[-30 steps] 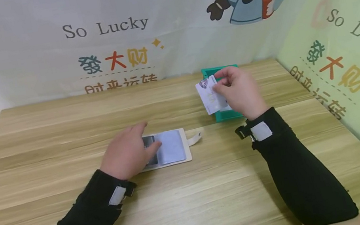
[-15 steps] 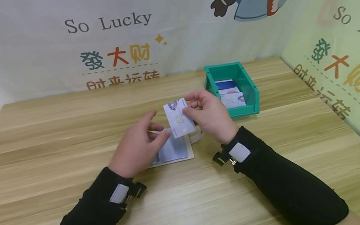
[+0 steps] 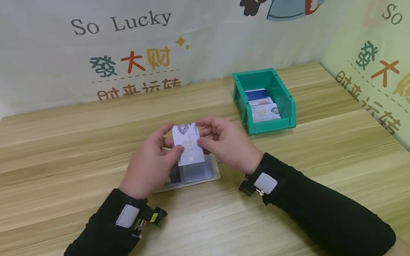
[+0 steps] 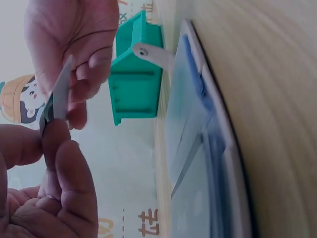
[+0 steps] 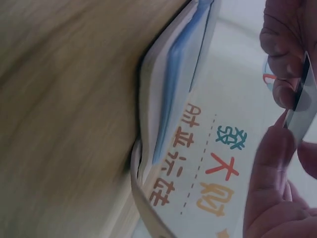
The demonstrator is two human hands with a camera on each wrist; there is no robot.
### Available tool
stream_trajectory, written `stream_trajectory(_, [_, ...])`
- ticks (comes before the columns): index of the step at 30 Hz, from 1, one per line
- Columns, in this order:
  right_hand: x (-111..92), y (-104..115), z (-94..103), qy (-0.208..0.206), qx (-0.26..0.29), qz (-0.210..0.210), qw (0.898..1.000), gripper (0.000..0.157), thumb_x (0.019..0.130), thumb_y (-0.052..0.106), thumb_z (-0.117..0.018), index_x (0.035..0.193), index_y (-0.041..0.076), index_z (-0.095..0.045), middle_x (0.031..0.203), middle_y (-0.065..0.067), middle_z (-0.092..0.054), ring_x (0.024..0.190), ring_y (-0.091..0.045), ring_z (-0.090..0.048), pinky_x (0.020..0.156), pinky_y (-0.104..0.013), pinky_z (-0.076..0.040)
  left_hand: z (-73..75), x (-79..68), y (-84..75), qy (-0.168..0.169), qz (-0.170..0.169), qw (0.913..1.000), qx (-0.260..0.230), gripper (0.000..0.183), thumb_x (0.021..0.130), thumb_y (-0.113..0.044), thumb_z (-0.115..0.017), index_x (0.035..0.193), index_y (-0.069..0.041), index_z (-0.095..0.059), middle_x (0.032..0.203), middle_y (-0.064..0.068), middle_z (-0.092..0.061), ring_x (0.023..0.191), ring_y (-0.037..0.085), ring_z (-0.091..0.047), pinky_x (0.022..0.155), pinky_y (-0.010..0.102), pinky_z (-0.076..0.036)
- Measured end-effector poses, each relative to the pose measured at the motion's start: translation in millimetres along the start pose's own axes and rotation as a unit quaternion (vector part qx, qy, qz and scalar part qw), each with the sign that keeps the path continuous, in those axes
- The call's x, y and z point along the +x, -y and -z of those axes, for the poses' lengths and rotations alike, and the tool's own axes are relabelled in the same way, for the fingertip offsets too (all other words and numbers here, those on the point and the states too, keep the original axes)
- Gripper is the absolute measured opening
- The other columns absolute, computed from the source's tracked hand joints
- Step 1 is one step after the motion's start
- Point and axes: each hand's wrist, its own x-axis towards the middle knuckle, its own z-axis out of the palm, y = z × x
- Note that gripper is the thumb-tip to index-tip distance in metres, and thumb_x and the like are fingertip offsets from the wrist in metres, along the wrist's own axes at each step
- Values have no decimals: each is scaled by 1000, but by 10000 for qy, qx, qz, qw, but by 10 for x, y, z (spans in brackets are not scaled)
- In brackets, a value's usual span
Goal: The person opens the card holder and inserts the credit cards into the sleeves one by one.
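**Card point(image 3: 189, 151) pinched between two hands over the wallet point(image 3: 216, 173)**

The left hand point(image 3: 149, 164) and the right hand point(image 3: 233, 145) hold one white card between them; the left grip is clamped on its left edge and the right grip on its right edge, thumbs on the near face; a dark round emblem marks the card's far end, with faint lettering below it. The card is clear of the wallet, as the left wrist view shows by the gap between the two; seen from the head, it covers part of the wallet's far side.

The wallet lies flat on the tabletop point(image 3: 216, 236), clear pockets upward, its left part mostly hidden by the left hand; a pale strap point(image 4: 154, 55) with a metal snap rises from its right end.

To the far right stands a green bin point(image 3: 272, 126), well apart from the wallet; several cards point(image 3: 265, 112) lie in it, white ones near and a blue one at the far end.

Black sleeves point(image 3: 87, 254) cover both forearms, a small camera point(image 3: 157, 217) at each wrist; a printed cloth point(image 3: 209, 58) hangs along the far side, lettered "So Lucky".
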Motion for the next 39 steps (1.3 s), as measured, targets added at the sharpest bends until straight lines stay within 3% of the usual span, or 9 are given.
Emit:
stream_trajectory(5, [-6,-16,14,347,-1372,121,9899,35,91,15,-62,125,7,-57,113,-4,-63,98,-12,-55,88,-35,-48,55,18,15,-96,69,9996,252,57,92,-21,-59,143,-8,-36,94,4,-60,60,17,-55,48,33,-46])
stream_trajectory(10, [-18,-20,19,1001,-2642,-45,9592,43,89,22,-64,129,9,-55,130,-4,-54,116,-13,-45,97,-39,-41,113,28,41,-74,285,9969,733,57,92,-22,-59,142,-8,-37,92,5,-57,64,19,-53,50,34,-45])
stream_trajectory(14, [-40,-19,9,1550,-3286,-301,9312,52,86,26,-68,133,10,-52,134,-6,-50,118,-14,-43,100,-39,-38,153,26,71,58,438,9931,1088,57,93,-23,-57,143,-6,-35,89,7,-54,68,20,-52,51,33,-43])
stream_trajectory(16, [-56,-16,3,1684,-3450,-447,9223,55,85,28,-70,134,11,-51,135,-6,-50,116,-14,-44,100,-38,-38,165,23,85,138,539,9913,1189,57,93,-23,-57,143,-6,-35,86,8,-53,67,21,-51,51,33,-42])
stream_trajectory(24, [-76,-40,-3,1932,-3796,-593,9028,59,82,32,-73,132,9,-52,128,-5,-56,103,-11,-49,97,-36,-41,181,24,118,377,616,9872,1422,51,92,-19,-57,138,-3,-41,82,8,-54,57,20,-49,45,31,-42])
stream_trajectory(39, [-71,-14,-21,2194,-4210,-403,8792,60,81,32,-73,132,8,-53,125,-6,-57,97,-13,-50,95,-35,-42,181,15,134,662,651,9838,1531,48,91,-16,-57,135,-1,-45,94,10,-59,58,18,-52,44,30,-43])
